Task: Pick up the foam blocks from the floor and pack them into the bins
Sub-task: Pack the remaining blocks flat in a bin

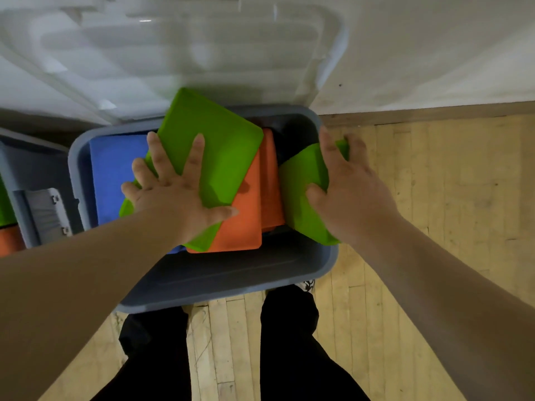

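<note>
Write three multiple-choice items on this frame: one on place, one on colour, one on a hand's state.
1. Where does the flat blue foam block lie?
A. on the floor
B. inside the grey plastic bin, at its left side
C. on top of a lid

2. What colour is the rectangular foam block gripped by the right hand?
A. orange
B. blue
C. green

3. How is the left hand?
A. fingers spread straight on the tilted green foam block
B. clenched and empty
C. hanging clear of the bin

Answers:
1 B, it sits against the bin's left wall.
2 C, the fingers curl round a green block at the bin's right rim.
3 A, palm and straight fingers rest on that block.
</note>
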A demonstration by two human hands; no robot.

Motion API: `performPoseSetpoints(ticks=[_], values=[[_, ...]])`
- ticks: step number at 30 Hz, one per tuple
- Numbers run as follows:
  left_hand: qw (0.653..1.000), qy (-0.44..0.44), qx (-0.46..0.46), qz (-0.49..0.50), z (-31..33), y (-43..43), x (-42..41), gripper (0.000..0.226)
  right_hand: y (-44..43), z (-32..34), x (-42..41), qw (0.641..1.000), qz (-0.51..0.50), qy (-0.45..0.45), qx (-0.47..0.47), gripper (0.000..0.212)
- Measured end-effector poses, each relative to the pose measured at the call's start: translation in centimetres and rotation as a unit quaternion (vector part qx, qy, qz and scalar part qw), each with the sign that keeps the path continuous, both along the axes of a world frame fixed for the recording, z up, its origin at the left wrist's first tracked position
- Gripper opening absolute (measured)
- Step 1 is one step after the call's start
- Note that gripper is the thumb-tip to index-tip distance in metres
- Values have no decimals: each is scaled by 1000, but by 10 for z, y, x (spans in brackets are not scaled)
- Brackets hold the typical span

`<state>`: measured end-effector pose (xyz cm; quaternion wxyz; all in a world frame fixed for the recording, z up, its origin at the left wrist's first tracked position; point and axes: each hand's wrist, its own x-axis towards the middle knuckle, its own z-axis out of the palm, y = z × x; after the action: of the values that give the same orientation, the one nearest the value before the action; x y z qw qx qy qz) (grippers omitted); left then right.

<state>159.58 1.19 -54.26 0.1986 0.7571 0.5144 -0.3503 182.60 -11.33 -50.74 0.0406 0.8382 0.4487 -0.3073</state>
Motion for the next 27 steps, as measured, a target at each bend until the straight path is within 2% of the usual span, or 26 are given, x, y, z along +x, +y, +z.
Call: performPoseSetpoints(ticks=[4,10,14,20,27], values=[[1000,-8,6,10,-1,-2,0,133,-25,-10,-13,999,29,7,-35,90],[1000,-9,27,11,-3,-4,0,133,-30,-65,-22,994,41,34,-92,91],[999,-21,47,7,-6,-7,-2,132,-34,-84,-27,989,97,-39,-107,87],[996,-39,76,7,-12,-9,-6,132,-40,-100,-23,990,130,-41,18,85],[994,-58,95,-3,-19,-11,-10,129,-63,-165,-45,985,149,-79,-39,96]])
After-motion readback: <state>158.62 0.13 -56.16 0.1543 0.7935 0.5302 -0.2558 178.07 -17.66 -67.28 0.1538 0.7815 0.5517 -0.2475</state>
